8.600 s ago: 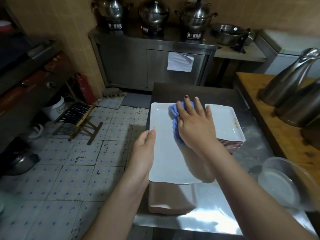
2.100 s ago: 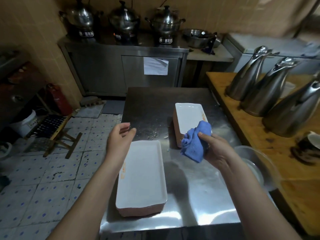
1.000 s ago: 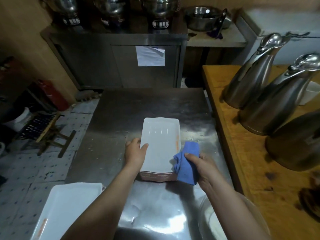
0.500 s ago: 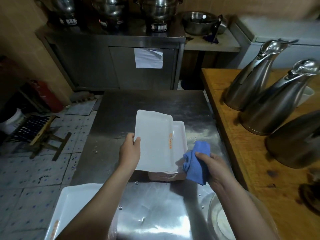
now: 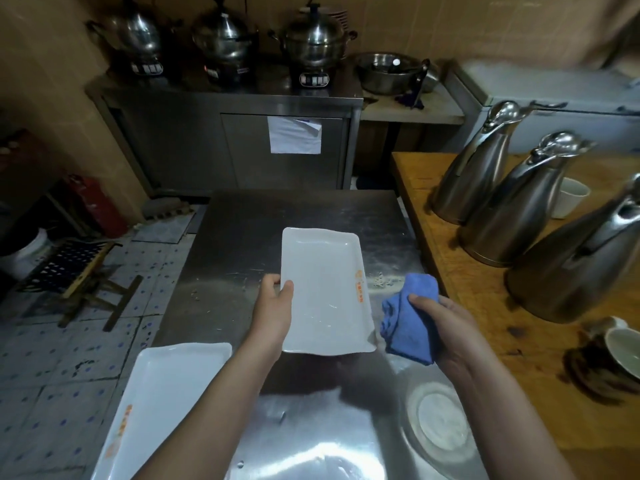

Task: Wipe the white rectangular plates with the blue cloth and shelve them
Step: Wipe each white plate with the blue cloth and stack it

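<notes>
Plate (image 5: 325, 289) has risen, left hand (image 5: 273, 306) gripping its edge, cloth (image 5: 408, 320) beside.

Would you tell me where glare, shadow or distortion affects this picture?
Head view: glare on the near end of the stainless steel table; the white rectangular plate in the left hand casts a shadow beneath it; wide-angle distortion leans the tall steel jugs outward.

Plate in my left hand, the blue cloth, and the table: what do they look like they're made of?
The plate: glossy white, glazed ceramic or perhaps melamine; light glints off it. The blue cloth: soft, fuzzy fabric, likely microfibre; it bunches in folds in the right hand. The table: brushed stainless steel by its grey, streaky reflections.
</notes>
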